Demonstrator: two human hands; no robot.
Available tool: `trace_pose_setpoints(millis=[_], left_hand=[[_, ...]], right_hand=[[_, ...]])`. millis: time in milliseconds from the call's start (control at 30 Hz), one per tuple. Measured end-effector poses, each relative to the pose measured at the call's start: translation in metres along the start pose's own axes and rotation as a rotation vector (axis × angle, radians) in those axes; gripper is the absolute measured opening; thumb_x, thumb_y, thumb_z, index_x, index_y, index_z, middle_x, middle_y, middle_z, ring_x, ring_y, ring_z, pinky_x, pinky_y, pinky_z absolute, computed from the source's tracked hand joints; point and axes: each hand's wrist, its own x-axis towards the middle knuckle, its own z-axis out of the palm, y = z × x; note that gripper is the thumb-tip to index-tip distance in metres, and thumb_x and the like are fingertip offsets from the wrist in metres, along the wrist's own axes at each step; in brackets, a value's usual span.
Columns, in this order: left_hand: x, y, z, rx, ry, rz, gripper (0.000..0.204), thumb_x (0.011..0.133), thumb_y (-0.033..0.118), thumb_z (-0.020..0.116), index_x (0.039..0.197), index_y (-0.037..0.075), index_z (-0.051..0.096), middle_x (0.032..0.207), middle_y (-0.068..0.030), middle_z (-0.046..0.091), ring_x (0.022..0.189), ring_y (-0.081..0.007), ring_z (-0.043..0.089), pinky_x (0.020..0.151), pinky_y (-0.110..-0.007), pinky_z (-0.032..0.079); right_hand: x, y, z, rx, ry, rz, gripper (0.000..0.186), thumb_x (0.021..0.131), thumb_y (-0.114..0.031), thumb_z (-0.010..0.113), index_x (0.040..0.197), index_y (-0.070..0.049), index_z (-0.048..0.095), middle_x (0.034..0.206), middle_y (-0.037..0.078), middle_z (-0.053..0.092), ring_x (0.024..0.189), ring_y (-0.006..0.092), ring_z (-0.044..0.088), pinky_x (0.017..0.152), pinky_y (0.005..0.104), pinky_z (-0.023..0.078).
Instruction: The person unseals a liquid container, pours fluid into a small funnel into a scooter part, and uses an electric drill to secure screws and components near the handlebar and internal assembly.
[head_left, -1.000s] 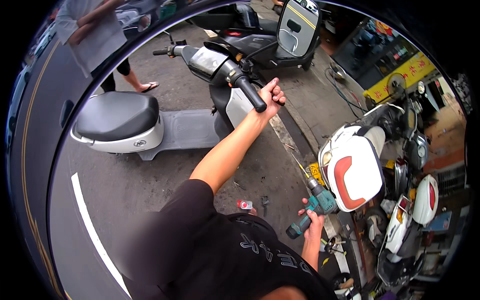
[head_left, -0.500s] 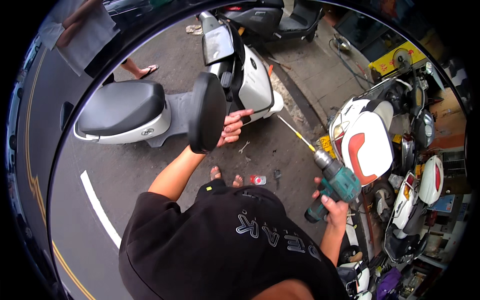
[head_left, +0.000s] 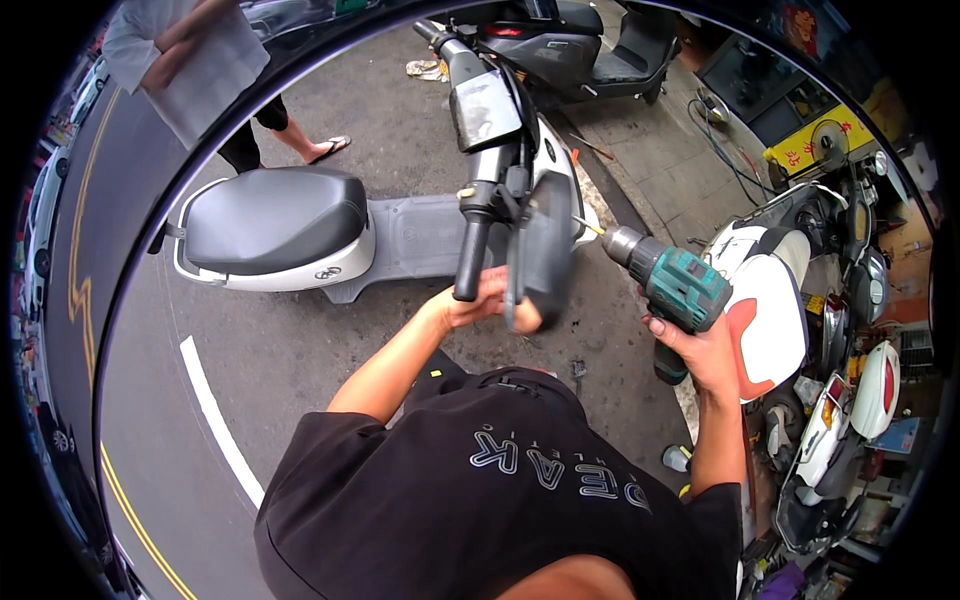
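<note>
Head view: teal drill (head_left: 685, 283), gripped in the right hand (head_left: 704, 350), long axis slanting forward-left, bit (head_left: 590, 227) toward the blurred black mirror (head_left: 545, 240) beside the handlebar's (head_left: 474, 255) near end; left hand (head_left: 472, 299) nearer the mirror, partly hidden, whether closed untellable.

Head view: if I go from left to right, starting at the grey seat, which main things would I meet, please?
Grey seat → grey floorboard → black handlebar grip → black mirror → teal drill in the right hand → white box with a red-orange panel → smaller white box with a red light.
</note>
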Motion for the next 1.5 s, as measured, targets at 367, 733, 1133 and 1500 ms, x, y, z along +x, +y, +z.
trace_pose_setpoints(millis=[367, 733, 1133, 1500], left_hand=[[-0.04, 0.194, -0.031, 1.03, 0.282, 0.402, 0.036, 0.096, 0.021, 0.063, 0.126, 0.002, 0.061, 0.105, -0.0064, 0.067, 0.1, -0.0149, 0.062, 0.091, -0.032, 0.049], [0.07, 0.224, 0.035, 1.367, -0.582, 0.718, 0.02, 0.092, 0.012, 0.061, 0.109, 0.004, 0.067, 0.107, -0.0097, 0.066, 0.103, -0.0291, 0.062, 0.092, -0.038, 0.048], [0.066, 0.245, 0.012, 1.044, -0.175, 0.57, 0.028, 0.097, 0.017, 0.059, 0.12, 0.003, 0.067, 0.099, -0.0069, 0.071, 0.098, -0.0152, 0.067, 0.09, -0.03, 0.052], [0.012, 0.217, -0.037, 0.67, 0.064, 0.359, 0.022, 0.097, 0.015, 0.061, 0.115, 0.004, 0.068, 0.091, -0.0036, 0.071, 0.088, -0.01, 0.065, 0.083, -0.026, 0.052]], right_hand=[[-0.009, -0.11, 0.043, -0.468, 0.208, 0.197, 0.046, 0.073, -0.007, 0.081, 0.115, 0.002, 0.064, 0.101, 0.005, 0.069, 0.092, 0.0131, 0.062, 0.087, 0.0288, 0.048], [0.02, -0.155, 0.079, -0.823, 0.299, 0.18, 0.034, 0.068, -0.003, 0.075, 0.101, 0.002, 0.068, 0.089, 0.01, 0.072, 0.079, 0.0171, 0.068, 0.076, 0.031, 0.053], [0.07, -0.208, 0.053, -1.244, -0.232, 0.458, 0.071, 0.06, -0.018, 0.08, 0.123, 0.002, 0.055, 0.12, 0.016, 0.06, 0.106, 0.0303, 0.059, 0.095, 0.0413, 0.045], [0.12, -0.229, 0.084, -1.081, -0.189, 0.499, 0.049, 0.065, -0.007, 0.078, 0.111, -0.003, 0.063, 0.087, 0.007, 0.071, 0.075, 0.015, 0.067, 0.075, 0.0276, 0.051]])
